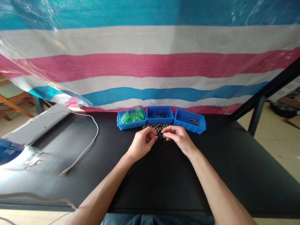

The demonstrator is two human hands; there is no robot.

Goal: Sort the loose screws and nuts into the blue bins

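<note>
Both my hands are over a pile of small metal and dark parts (159,127) on the black table, in front of three blue bins. My left hand (144,140) is curled at the pile's left side, thumb and fingertips close together on something too small to make out. My right hand (177,137) reaches in from the right, its thumb and fingers pinched near the pile; whatever is between them is hidden. A small gap separates the two hands. Dark screw-like pieces (168,142) lie just below the pile, beside my right hand.
The left bin (131,125) holds green plastic pieces, the middle bin (159,120) dark parts, the right bin (188,126) small metal parts. A white cable (93,137) crosses the table's left side, near a plastic bag (30,157) and a long grey-white panel (44,122). Striped sheeting hangs behind.
</note>
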